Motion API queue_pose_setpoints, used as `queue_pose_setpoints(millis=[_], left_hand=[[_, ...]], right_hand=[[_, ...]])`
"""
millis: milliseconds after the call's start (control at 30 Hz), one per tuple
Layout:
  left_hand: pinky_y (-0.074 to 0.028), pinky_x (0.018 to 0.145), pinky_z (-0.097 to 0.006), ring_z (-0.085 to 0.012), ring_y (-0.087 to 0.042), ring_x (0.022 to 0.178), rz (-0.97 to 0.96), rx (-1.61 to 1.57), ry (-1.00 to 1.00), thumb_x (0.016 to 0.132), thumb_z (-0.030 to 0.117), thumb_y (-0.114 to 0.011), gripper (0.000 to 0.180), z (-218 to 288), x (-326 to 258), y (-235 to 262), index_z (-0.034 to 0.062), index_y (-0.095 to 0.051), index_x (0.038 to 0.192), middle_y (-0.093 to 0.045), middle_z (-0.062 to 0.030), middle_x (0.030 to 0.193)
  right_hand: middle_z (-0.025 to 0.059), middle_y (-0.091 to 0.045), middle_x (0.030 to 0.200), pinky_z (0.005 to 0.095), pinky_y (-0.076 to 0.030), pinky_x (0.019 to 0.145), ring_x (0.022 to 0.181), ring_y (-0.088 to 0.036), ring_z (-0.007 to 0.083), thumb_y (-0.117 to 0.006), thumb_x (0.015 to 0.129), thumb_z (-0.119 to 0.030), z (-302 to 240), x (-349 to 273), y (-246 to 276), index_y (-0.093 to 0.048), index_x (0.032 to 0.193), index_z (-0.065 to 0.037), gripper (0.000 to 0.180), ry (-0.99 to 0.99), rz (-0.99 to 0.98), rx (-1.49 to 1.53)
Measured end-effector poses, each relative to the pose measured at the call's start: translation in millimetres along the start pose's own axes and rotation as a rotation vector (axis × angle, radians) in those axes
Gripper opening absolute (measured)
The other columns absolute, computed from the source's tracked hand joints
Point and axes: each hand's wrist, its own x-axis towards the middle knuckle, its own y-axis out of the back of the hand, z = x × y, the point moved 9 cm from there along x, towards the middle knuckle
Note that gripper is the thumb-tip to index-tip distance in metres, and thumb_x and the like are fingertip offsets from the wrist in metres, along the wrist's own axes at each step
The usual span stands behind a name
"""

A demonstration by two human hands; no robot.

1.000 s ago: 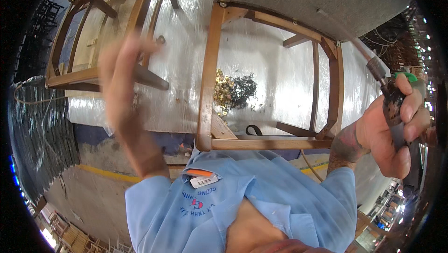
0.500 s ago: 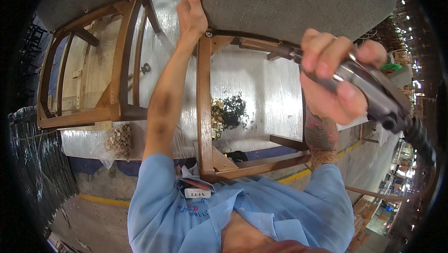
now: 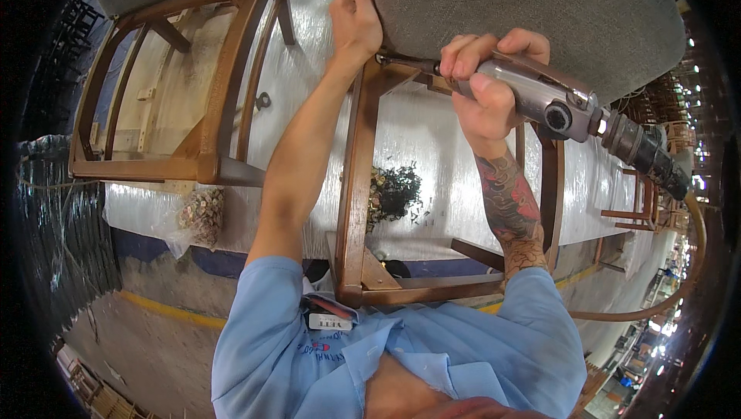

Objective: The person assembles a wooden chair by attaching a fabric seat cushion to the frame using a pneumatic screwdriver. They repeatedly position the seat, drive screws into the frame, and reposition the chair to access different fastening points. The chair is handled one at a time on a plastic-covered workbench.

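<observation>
1. Brown wood makes the open chair frame (image 3: 359,187), which stands on the wrapped counter (image 3: 451,141) just right of the view's centre; a grey upholstered panel (image 3: 532,2) meets it towards one o'clock.

2. The right grip (image 3: 485,96), between one and two o'clock, is wrapped around a metal-bodied driver (image 3: 532,93) — fingers over the top, thumb curled underneath. A hose (image 3: 701,237) from its rear end curves down past three o'clock.

3. The left grip (image 3: 356,29), at twelve o'clock, lies against the panel's side edge, thumb pointing up. Some of its fingers are hidden, so I cannot tell how firmly it has hold.

4. The step in hand looks like working a fastener at the joint: the driver's thin bit (image 3: 414,63) points towards nine o'clock, its tip at the frame's eleven o'clock corner. Whether it is seated is too small to tell.

5. What the move seems to call for is a steady panel and a bit kept in line — the tool lies nearly flat along the panel's edge.

6. Dark small parts (image 3: 399,193) and gold-coloured fittings (image 3: 375,204) lie near the centre; a bagged heap (image 3: 202,218) sits near nine, below a second chair frame (image 3: 208,110) at ten.
</observation>
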Motion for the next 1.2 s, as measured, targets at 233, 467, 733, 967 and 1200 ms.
queue_pose_setpoints(millis=[233,467,733,967,1200], left_hand=[[-0.045,0.064,-0.040,-0.0203,-0.053,0.060,0.051,-0.081,-0.037,0.100,0.048,-0.037,0.069,2,-2,0,-0.0139,-0.062,0.084,-0.055,-0.0206,0.057],[-0.048,0.080,-0.038,-0.0248,-0.065,0.087,-0.004,-0.050,0.083,0.102,0.046,-0.032,0.066,-1,-8,0,-0.0091,-0.068,0.100,-0.070,-0.0203,0.086],[-0.046,0.072,-0.040,-0.0237,-0.066,0.076,-0.022,-0.057,0.136,0.102,0.044,-0.031,0.064,-8,-3,-2,-0.0077,-0.068,0.092,-0.068,-0.0219,0.075],[-0.050,0.076,-0.038,-0.0249,-0.068,0.080,0.004,-0.132,0.139,0.101,0.043,-0.032,0.062,-3,-3,-5,-0.0049,-0.071,0.099,-0.072,-0.0210,0.082],[-0.049,0.089,-0.032,-0.0225,-0.066,0.096,-0.031,-0.368,0.304,0.103,0.049,-0.031,0.068,-26,-3,-9,-0.0086,-0.066,0.114,-0.071,-0.0145,0.103]], right_hand=[[0.0113,-0.055,0.071,0.0370,-0.051,0.062,0.062,-0.056,0.0227,-0.058,0.079,-0.007,-2,-4,-8,-0.032,0.113,-0.008,0.043,0.066,-0.053,-0.072],[0.0135,-0.058,0.071,0.0372,-0.048,0.056,0.058,-0.056,0.0235,-0.059,0.076,-0.009,-3,-10,-26,-0.036,0.113,-0.011,0.043,0.112,-0.073,-0.101],[0.0164,-0.057,0.068,0.0399,-0.052,0.055,0.056,-0.055,0.0256,-0.050,0.068,-0.005,20,0,-31,-0.039,0.110,-0.010,0.044,0.035,0.040,-0.203],[0.0131,-0.057,0.066,0.0327,-0.050,0.050,0.052,-0.056,0.0218,-0.056,0.071,-0.006,26,16,-34,-0.047,0.101,-0.004,0.032,0.095,0.119,-0.187],[0.0022,-0.052,0.068,0.0252,-0.045,0.052,0.053,-0.051,0.0111,-0.057,0.078,0.000,37,20,-30,-0.044,0.108,-0.002,0.032,-0.023,0.226,-0.050]])
